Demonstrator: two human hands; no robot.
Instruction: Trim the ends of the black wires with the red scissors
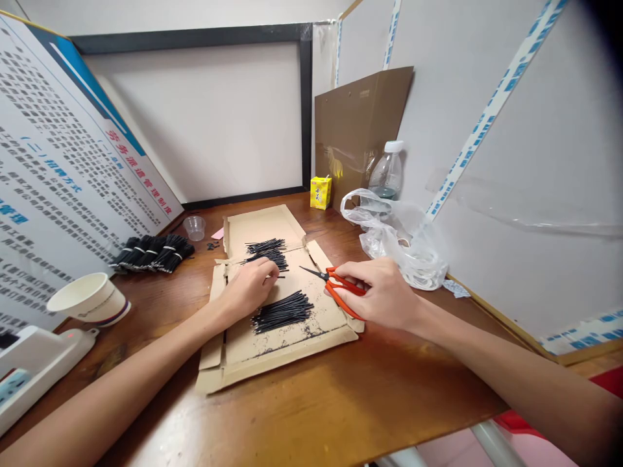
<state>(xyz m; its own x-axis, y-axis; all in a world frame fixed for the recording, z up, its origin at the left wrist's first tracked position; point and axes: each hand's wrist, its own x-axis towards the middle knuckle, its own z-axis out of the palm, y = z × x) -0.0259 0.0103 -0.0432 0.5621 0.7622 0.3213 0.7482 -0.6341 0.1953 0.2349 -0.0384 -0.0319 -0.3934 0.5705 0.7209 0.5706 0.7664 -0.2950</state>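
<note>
My right hand [384,292] is closed round the orange-red handles of small scissors [346,285], whose dark pointed blades aim left over the cardboard. My left hand [252,285] is pinched over the opened-out cardboard [260,227], with the dark end of a short black wire [281,277] poking out past its fingertips. Nearest me on the cardboard lies a pile of short black wires [283,311]. Behind my left hand is a second black pile [267,253], partly hidden by the fingers. Fine black scraps [311,327] are scattered near the cardboard's front right.
At the left lie tied black bundles [154,253], a small clear cup [195,228], a paper cup [90,298] and a white device [43,370]. Back right are a yellow drink carton [320,193], a plastic bottle [387,172] and a plastic bag [413,243]. Panels enclose the wooden table.
</note>
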